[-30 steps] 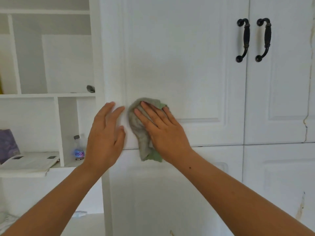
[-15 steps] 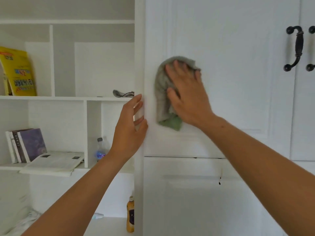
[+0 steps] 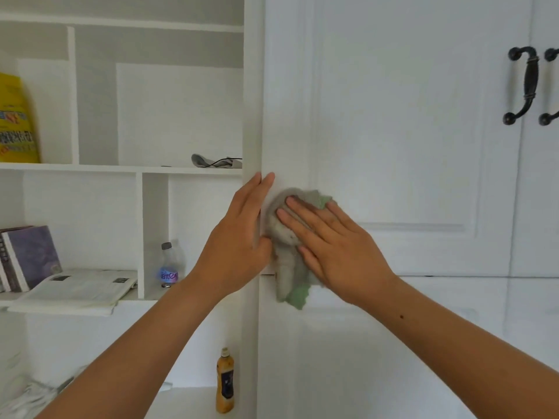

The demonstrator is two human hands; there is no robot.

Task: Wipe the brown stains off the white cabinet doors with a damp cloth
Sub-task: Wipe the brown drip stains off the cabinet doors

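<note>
We see right grip [image 3: 341, 255] flat, fingers straight, pressing cloth [image 3: 287, 276] on door [image 3: 393, 131], lower than 0.5 s ago. Left grip [image 3: 239, 243] flat, holding nothing, at cloth's 9 o'clock.

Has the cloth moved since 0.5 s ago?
Yes, down. The cloth was well above the bottom edge of the door; now its tail hangs past that edge.

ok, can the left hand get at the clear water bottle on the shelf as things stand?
Probably yes. The left hand lies flat on the cabinet frame, holding nothing, and the water bottle stands in an open shelf bay just left of it, with nothing in front.
</note>
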